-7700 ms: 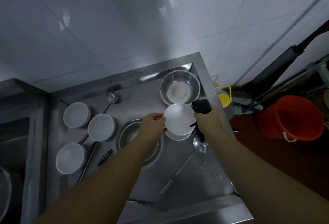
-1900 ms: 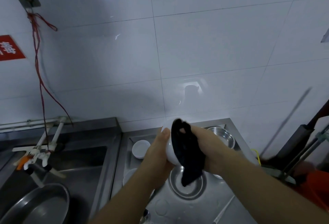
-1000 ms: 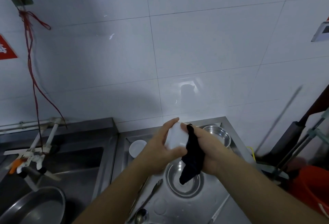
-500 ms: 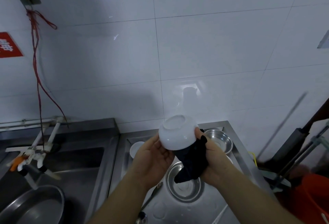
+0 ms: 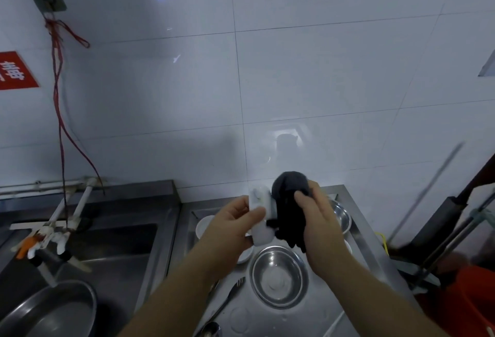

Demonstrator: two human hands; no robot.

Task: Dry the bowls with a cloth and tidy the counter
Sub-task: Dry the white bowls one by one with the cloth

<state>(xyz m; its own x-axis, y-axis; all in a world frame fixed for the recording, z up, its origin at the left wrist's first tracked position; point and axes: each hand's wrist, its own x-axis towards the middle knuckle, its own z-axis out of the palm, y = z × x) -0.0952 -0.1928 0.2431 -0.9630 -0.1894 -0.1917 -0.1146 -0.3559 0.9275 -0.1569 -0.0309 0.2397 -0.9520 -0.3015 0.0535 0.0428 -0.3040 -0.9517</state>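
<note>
I hold a small white bowl (image 5: 259, 200) up on edge above the steel counter (image 5: 359, 232), blurred by motion. My left hand (image 5: 230, 226) grips its left side and rim. My right hand (image 5: 318, 226) presses a dark cloth (image 5: 288, 210) against the bowl's right side, covering much of it, with the cloth's tail hanging down. Below them a steel bowl (image 5: 278, 275) sits on the counter. Another steel bowl (image 5: 341, 216) stands at the back right. White bowls (image 5: 203, 226) rest at the back left, partly hidden by my left hand.
A fork (image 5: 230, 293) and a spoon (image 5: 211, 330) lie near the counter's front. To the left is a sink (image 5: 112, 245) with a large steel basin (image 5: 53, 310) and taps (image 5: 45, 240). A red bucket (image 5: 466, 299) and mop handles (image 5: 442, 213) stand on the right.
The bowl has turned from bottom-up to standing on edge. My right hand with the cloth has risen from beneath it to its right side. Much earlier the bowl was held low over the counter.
</note>
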